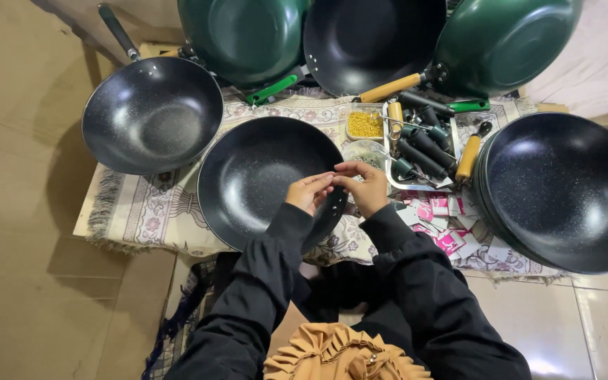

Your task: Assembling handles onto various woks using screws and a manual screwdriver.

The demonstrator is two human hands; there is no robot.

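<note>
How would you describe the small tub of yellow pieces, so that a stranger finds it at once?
Start at the patterned cloth. Beyond the person's hands lies a metal tray of handles; the small tub touches its left side. Only it holds yellow bits.

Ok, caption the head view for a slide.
Both hands meet fingertip to fingertip over a black wok's rim, among other woks and loose handles.

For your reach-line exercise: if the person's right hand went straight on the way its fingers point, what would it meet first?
Probably the left hand: the right hand points at its fingertips above the black pan.
</note>
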